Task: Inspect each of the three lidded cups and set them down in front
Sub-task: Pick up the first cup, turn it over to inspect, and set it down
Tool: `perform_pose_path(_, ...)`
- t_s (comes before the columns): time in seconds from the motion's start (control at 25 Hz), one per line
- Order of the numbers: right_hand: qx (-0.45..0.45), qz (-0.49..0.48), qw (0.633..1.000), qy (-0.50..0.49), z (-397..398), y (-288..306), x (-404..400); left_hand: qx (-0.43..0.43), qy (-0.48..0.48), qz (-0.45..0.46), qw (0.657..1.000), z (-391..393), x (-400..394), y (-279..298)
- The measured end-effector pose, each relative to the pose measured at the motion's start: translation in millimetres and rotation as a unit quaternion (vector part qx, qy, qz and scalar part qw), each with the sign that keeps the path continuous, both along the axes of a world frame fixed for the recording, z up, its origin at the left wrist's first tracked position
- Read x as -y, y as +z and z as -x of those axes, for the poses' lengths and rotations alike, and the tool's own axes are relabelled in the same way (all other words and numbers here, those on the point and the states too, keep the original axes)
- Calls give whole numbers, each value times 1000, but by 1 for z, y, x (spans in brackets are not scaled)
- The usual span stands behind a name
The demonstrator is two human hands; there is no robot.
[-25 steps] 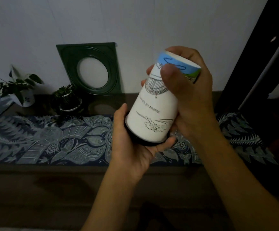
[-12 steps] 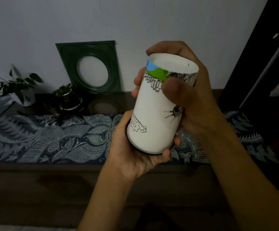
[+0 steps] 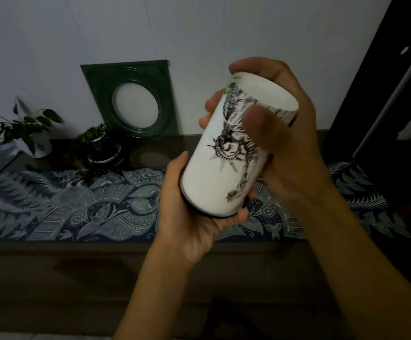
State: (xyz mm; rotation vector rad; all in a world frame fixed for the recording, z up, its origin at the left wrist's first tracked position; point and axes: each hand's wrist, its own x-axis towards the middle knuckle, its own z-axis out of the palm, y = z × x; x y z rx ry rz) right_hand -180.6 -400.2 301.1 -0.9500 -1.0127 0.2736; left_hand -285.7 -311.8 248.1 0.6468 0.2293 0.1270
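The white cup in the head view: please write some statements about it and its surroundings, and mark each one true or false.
1. Both hands hold the white cup. True: the left hand cradles its lower end, the right hand grips higher.
2. The cup stands on the patterned runner. False: it is held in the air, tilted.
3. A black line drawing shows on its side. True.
4. The green frame lies flat. False: it leans against the wall.
5. Two potted plants sit at left. True.

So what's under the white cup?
The left hand cups the white cup's lower end, where a dark rim peeks out. Beneath lies the patterned blue cloth. That end's face is hidden by the palm.
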Motion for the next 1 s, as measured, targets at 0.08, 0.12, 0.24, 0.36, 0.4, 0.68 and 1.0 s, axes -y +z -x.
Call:
perform_pose_path(0.08, 53, 17, 996, 63, -2, 7, 6, 23, -114, 9, 993, 3, -5, 0)
perform_pose_path(0.12, 70, 21, 994, 76, -2, 9, 8, 30, -132, 12, 991, 4, -5, -1)
perform_pose_path(0.24, 63, 0, 998, -11, 3, 9, 5, 28, -50, 20, 998, 1, 3, -1)
perform_pose_path(0.36, -41, -21, 986, -161, 16, -2, -4, 42, 164, -27, 985, -5, 13, -2)
perform_pose_path(0.4, -75, -26, 980, -181, 20, -3, -6, 43, 198, -45, 978, -6, 14, -2)
perform_pose_path(0.68, 67, 50, 996, 35, 0, 12, 10, -2, -60, 12, 998, 8, 1, 5)
perform_pose_path(1.0, 20, -4, 984, -178, 11, 4, 0, 43, 238, -113, 964, 3, 14, 4)
